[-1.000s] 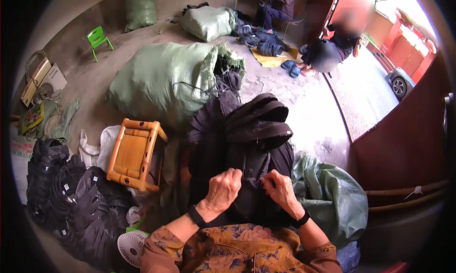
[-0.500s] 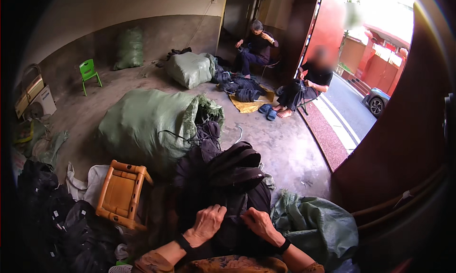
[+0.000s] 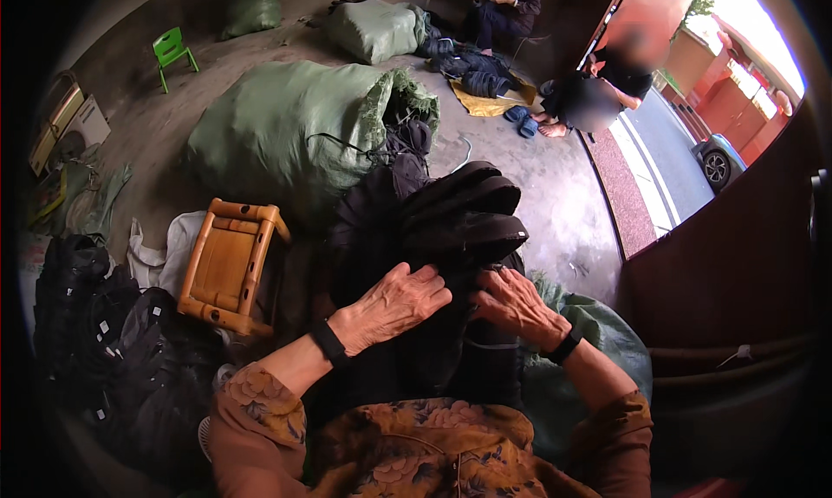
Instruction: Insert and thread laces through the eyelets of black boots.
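Note:
A black backpack (image 3: 472,229) lies across my lap, its padded, layered end pointing away from me. My left hand (image 3: 400,300) is closed on the dark fabric at the pack's left side, with the fingertips curled under and partly hidden. Opposite it, my right hand (image 3: 518,305) pinches the pack on the right, thumb and fingers bent together. Between the hands the black cloth hangs down toward my lap; its details are too dark to make out. Each wrist wears a black band.
Ahead lies a large green sack (image 3: 277,143) with black bags spilling from its mouth. A bamboo stool (image 3: 227,264) and a heap of black bags (image 3: 108,325) are on the left. Crumpled green sacking (image 3: 598,333) sits at my right. Two people sit near the doorway.
Both hands have moved forward along the backpack, away from my body. My view has tipped downward, showing more of my arms and patterned top.

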`<state>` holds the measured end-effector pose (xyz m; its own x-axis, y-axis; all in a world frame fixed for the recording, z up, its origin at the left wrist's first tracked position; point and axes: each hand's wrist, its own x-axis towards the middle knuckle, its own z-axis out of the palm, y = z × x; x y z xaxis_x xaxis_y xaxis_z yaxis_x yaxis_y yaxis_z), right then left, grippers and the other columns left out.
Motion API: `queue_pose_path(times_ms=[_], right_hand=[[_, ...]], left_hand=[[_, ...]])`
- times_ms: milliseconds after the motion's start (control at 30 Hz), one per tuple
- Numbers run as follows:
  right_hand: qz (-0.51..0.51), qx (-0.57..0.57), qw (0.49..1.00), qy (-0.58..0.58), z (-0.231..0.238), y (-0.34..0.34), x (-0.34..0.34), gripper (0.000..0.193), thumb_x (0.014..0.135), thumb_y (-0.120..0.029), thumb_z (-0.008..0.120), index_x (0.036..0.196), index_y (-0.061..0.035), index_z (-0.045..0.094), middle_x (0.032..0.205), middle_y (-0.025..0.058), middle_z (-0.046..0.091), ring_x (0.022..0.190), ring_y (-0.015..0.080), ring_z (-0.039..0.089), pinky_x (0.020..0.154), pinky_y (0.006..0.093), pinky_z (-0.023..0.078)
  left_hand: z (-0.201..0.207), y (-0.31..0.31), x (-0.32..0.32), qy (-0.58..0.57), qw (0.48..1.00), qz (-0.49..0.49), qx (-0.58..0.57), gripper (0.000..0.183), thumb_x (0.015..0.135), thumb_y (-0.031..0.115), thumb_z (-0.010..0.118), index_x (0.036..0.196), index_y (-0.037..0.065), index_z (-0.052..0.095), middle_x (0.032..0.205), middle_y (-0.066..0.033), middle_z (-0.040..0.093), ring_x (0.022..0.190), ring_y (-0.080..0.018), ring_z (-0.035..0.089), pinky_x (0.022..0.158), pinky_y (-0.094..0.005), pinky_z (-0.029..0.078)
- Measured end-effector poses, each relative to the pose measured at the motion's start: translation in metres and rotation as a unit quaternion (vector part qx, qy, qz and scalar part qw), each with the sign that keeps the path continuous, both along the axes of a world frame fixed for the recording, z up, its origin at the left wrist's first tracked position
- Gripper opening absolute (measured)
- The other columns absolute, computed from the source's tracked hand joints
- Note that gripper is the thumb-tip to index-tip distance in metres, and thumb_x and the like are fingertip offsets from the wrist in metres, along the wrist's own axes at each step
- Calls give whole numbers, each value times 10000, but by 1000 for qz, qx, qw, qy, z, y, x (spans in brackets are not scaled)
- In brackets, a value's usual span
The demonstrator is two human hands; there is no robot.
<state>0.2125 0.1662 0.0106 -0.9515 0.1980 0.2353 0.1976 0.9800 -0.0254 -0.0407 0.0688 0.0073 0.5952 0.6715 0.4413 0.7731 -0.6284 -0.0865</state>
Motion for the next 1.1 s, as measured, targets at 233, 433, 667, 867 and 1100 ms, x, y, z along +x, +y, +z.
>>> queue_pose_path(times_ms=[233, 433, 667, 867, 1100], right_hand=[[-2, 33, 999, 38, -12, -6, -5, 216, 804, -302, 699, 919, -140, 615, 961, 62, 547, 884, 267, 530, 707, 397, 430], [-77, -187, 976, -77, -10, -5, -23, 196, 800, -258, 697, 774, -64, 688, 874, 126, 654, 941, 350, 566, 751, 443, 496], [-257, -666, 637, 291, 27, 19, -8, 211, 954, -276, 624, 946, -67, 647, 866, 13, 643, 768, 124, 586, 651, 269, 493], [-246, -257, 751, 556, 219, 99, 208, 224, 1025, -236, 501, 1048, -34, 595, 992, 37, 615, 878, 118, 586, 779, 269, 480], [-245, -308, 598, 698, 210, 93, 368, 193, 1015, -219, 519, 1044, -38, 580, 903, 70, 627, 784, 132, 607, 763, 312, 516]], left_hand=[[-4, -5, 10, -61, 994, 38, -84, 194, 711, 78, 660, 877, 77, 559, 857, -39, 543, 896, -219, 562, 660, -329, 444], [-7, -8, 25, -58, 985, 75, -146, 259, 713, 135, 759, 909, 93, 594, 911, -49, 572, 991, -255, 542, 716, -404, 432], [-14, -3, 26, -153, 966, 68, -200, 206, 681, 152, 753, 806, 91, 601, 874, -55, 563, 983, -260, 532, 744, -401, 414], [-20, -5, 29, -209, 940, 77, -258, 184, 695, 148, 736, 822, 77, 625, 882, -46, 568, 1030, -251, 513, 785, -446, 383], [-22, 1, 32, -254, 923, 59, -281, 188, 707, 228, 782, 811, 85, 718, 886, -39, 597, 1052, -236, 502, 857, -458, 363]])
